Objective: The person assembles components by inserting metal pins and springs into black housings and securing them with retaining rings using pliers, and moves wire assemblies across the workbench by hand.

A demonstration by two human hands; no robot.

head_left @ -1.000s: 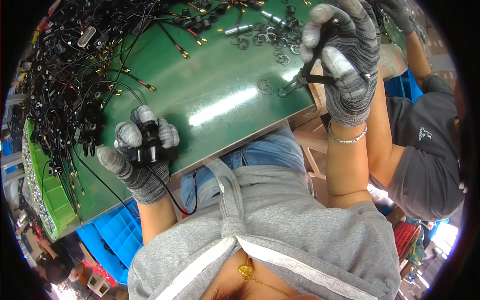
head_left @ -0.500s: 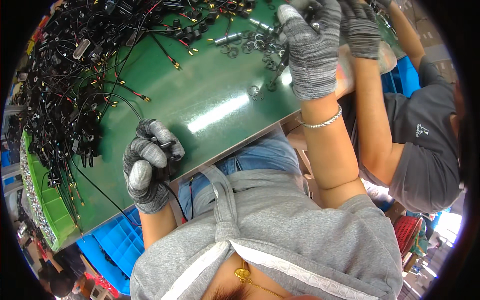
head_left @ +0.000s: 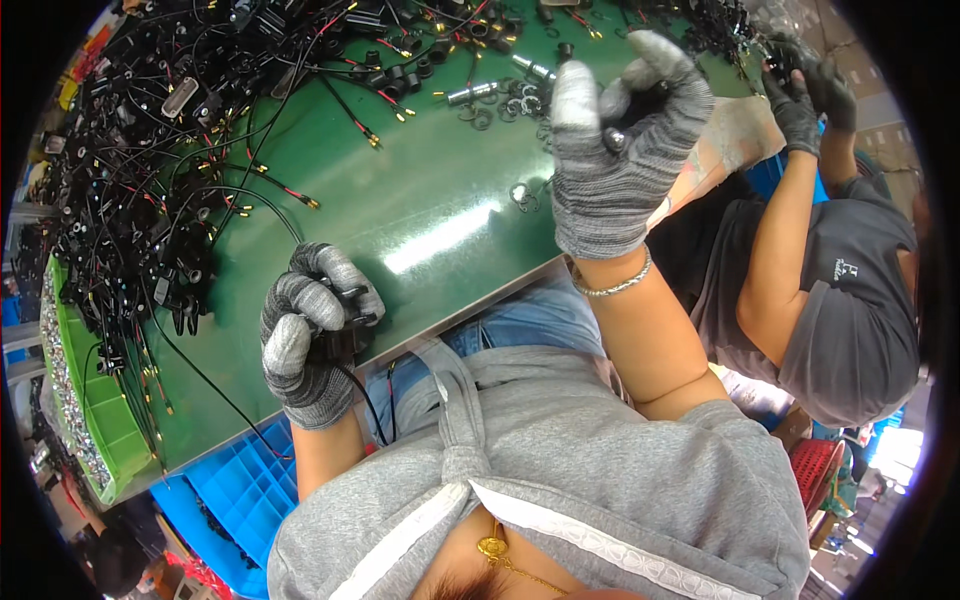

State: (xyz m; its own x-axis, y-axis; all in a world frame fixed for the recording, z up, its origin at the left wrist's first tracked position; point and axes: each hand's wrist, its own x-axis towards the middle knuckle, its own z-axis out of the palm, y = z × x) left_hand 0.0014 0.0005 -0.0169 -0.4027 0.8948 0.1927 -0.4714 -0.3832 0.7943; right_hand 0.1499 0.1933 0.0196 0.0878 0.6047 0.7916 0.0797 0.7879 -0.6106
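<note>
My left hand (head_left: 315, 335), in a grey knit glove, is closed around a black cabled part (head_left: 345, 345) at the table's near edge. Its black cable (head_left: 372, 400) hangs over the edge; most of the part is hidden by the fingers. My right hand (head_left: 630, 165), gloved alike, is raised over the table's right side with fingers curled and thumb pointing up. A shiny metal piece (head_left: 613, 139) with a rounded end shows in its palm; the rest is hidden. Nearby lie loose dark rings (head_left: 522, 103) and silver metal cylinders (head_left: 472, 92).
A big heap of black cabled parts (head_left: 130, 190) covers the left of the green table (head_left: 430, 190). A green bin (head_left: 110, 430) and a blue crate (head_left: 240, 490) stand by the left edge. At right, a co-worker's gloved hand (head_left: 795, 115) is near another pile of parts.
My right hand has moved nearer to me and its fingers have turned upward. The left hand has barely shifted, still gripping the black part. The co-worker's hands have moved away to the right.
</note>
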